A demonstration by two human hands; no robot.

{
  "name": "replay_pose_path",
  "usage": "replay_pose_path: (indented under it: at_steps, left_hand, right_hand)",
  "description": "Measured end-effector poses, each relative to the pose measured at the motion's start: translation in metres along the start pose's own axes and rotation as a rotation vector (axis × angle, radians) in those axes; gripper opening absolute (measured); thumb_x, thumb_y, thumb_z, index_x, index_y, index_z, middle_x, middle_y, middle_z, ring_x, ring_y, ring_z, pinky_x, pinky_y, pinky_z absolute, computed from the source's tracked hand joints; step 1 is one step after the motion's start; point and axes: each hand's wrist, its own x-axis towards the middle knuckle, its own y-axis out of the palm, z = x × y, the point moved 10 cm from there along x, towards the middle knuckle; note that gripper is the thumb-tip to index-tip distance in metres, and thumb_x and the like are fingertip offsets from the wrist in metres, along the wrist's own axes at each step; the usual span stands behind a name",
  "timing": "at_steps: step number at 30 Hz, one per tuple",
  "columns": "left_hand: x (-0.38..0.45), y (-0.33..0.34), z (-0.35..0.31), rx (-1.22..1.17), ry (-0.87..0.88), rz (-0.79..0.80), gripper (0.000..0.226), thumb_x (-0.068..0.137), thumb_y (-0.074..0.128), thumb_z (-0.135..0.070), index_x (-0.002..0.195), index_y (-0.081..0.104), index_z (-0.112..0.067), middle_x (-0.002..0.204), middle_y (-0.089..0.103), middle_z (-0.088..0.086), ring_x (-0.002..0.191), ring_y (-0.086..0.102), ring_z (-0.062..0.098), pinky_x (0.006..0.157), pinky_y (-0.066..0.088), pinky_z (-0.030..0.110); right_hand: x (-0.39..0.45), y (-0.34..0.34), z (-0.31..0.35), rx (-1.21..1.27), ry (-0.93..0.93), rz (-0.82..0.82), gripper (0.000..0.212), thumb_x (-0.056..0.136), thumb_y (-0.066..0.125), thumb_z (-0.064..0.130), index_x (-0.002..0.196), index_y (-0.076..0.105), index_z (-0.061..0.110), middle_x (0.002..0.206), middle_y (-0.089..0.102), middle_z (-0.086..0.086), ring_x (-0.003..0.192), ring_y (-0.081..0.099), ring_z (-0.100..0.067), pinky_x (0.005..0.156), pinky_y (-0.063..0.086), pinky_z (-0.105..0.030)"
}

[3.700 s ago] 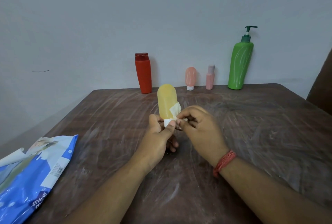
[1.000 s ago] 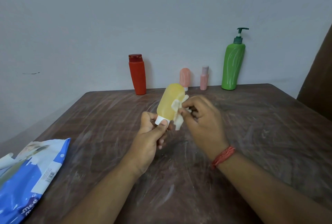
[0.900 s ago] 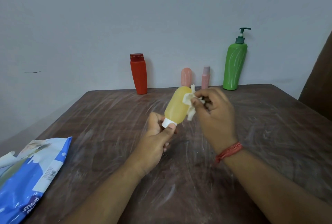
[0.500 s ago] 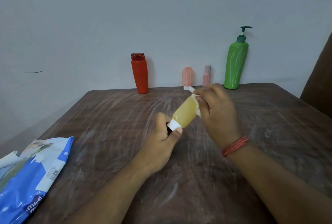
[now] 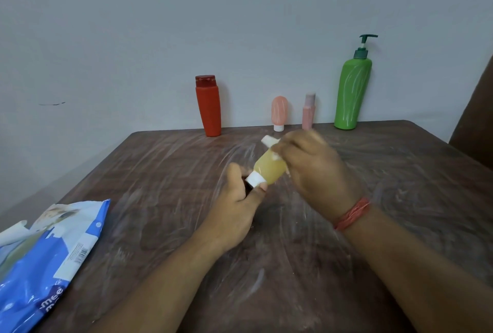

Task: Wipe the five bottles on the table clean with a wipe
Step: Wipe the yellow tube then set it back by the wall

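My left hand (image 5: 236, 207) grips the white cap of a small yellow bottle (image 5: 268, 170), which tilts up and to the right above the table. My right hand (image 5: 317, 170) is closed on a white wipe (image 5: 269, 142) pressed over the bottle's upper end, hiding that end. Against the back wall stand a red bottle (image 5: 208, 106), a peach tube (image 5: 279, 112), a small pink bottle (image 5: 308, 111) and a green pump bottle (image 5: 352, 87).
A blue and white wipes pack (image 5: 40, 263) lies at the table's front left edge. The brown table (image 5: 160, 199) is streaked with white smears. A dark brown surface (image 5: 474, 119) rises at the far right.
The yellow bottle has tipped from upright to leaning right. My right hand slid the wipe from near the cap up to the bottle's far end.
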Motion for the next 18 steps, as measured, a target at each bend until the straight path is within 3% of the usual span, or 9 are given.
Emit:
replay_pose_path:
  at_steps: [2,4,7,10,13,15,18]
  left_hand:
    - [-0.001,0.002,0.002,-0.03,-0.008,0.007,0.013,0.103,0.052,-0.038,0.104,0.039,-0.042,0.108,0.059,0.002,0.079,0.052,0.005,0.07,0.046,0.029]
    - [-0.002,0.002,0.003,-0.141,-0.031,-0.018,0.015,0.103,0.054,-0.036,0.101,0.041,-0.044,0.107,0.062,0.002,0.07,0.051,-0.001,0.065,0.045,0.024]
    - [-0.002,-0.003,0.003,-0.473,-0.073,-0.101,0.023,0.092,0.058,-0.036,0.107,0.045,-0.024,0.092,0.067,0.0,0.057,0.045,0.004,0.051,0.039,0.021]
    - [-0.001,-0.006,0.003,-0.726,-0.082,-0.122,0.028,0.088,0.058,-0.031,0.105,0.044,-0.013,0.088,0.068,0.002,0.054,0.042,0.007,0.048,0.031,0.023]
    - [-0.003,0.008,-0.002,-0.727,-0.08,0.003,0.025,0.09,0.056,-0.028,0.102,0.041,-0.013,0.091,0.065,0.004,0.054,0.039,0.009,0.047,0.03,0.023]
    - [-0.004,0.019,-0.003,-0.715,-0.092,0.062,0.023,0.091,0.056,-0.028,0.101,0.041,-0.013,0.09,0.065,0.004,0.053,0.039,0.01,0.047,0.032,0.023]
    - [-0.003,0.02,-0.004,-0.732,-0.101,0.042,0.026,0.091,0.055,-0.032,0.102,0.041,-0.013,0.088,0.066,0.004,0.053,0.038,0.01,0.046,0.031,0.022]
  right_hand:
    - [-0.002,-0.008,-0.025,-0.052,0.129,-0.053,0.025,0.083,0.069,-0.008,0.105,0.072,0.003,0.099,0.065,-0.011,0.09,0.058,-0.028,0.08,0.049,-0.036]
    - [-0.005,-0.009,-0.031,0.003,0.202,-0.081,0.02,0.084,0.068,-0.007,0.102,0.071,0.002,0.098,0.064,-0.012,0.089,0.059,-0.029,0.081,0.046,-0.032]
    - [-0.008,0.003,-0.006,0.173,0.195,-0.076,0.016,0.085,0.069,-0.005,0.1,0.069,0.001,0.101,0.061,-0.013,0.092,0.058,-0.022,0.084,0.042,-0.022]
    - [-0.009,0.015,0.014,0.296,0.211,-0.057,0.013,0.086,0.07,-0.002,0.097,0.069,0.003,0.101,0.06,-0.007,0.091,0.054,-0.01,0.082,0.04,-0.01]
    - [-0.009,-0.002,-0.016,0.346,0.385,-0.223,0.007,0.089,0.069,0.004,0.093,0.069,0.009,0.096,0.058,0.003,0.085,0.051,0.0,0.078,0.036,-0.003]
    - [-0.014,-0.012,-0.037,0.404,0.497,-0.306,0.008,0.09,0.07,0.008,0.093,0.068,0.015,0.093,0.058,0.009,0.083,0.054,0.0,0.074,0.038,-0.006]
    - [-0.022,0.004,-0.035,0.523,0.554,-0.233,0.015,0.09,0.07,0.012,0.09,0.065,0.025,0.089,0.06,0.014,0.083,0.059,-0.004,0.072,0.046,-0.017]
